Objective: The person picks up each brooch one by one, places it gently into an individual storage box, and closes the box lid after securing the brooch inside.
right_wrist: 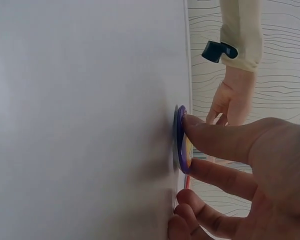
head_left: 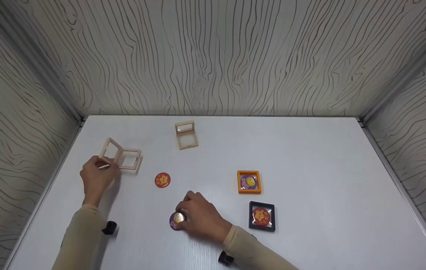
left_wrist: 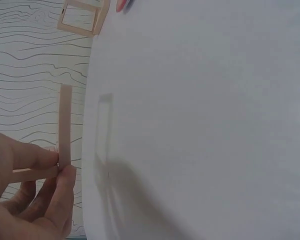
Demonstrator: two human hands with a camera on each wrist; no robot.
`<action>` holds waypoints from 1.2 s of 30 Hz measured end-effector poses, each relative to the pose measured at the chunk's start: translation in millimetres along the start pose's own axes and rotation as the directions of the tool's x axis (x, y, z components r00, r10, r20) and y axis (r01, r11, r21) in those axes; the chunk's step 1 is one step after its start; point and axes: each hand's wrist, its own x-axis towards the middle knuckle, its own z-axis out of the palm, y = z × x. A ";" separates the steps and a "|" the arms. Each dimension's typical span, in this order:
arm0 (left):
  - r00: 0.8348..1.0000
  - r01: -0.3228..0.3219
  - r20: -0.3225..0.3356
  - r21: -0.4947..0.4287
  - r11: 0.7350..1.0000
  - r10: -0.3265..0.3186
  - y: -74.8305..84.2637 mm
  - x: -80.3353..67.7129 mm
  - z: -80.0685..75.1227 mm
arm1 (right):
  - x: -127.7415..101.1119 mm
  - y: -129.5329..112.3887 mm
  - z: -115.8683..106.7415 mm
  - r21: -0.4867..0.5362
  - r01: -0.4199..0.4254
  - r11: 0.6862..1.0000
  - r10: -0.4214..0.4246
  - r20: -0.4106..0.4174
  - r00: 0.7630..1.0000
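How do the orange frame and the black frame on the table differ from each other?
The orange frame holds a purple badge with a yellow face; the black frame holds a red badge with a yellow star. The orange frame lies farther from the person and the black frame nearer. The black frame's cover shows glare; the orange frame's hardly does. Both are square, closed and lying flat on the white table.

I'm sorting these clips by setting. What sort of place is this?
Probably a staged tabletop recording booth, not a home: a bare white table boxed in by wood-grain panel walls, with only small display frames and round badges laid out on it.
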 end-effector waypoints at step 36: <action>0.977 -0.159 0.149 0.030 0.987 0.153 23.0 -47.9 15.5 | -9.1 33.0 -28.0 0.473 -0.035 0.880 -0.004 0.082 0.997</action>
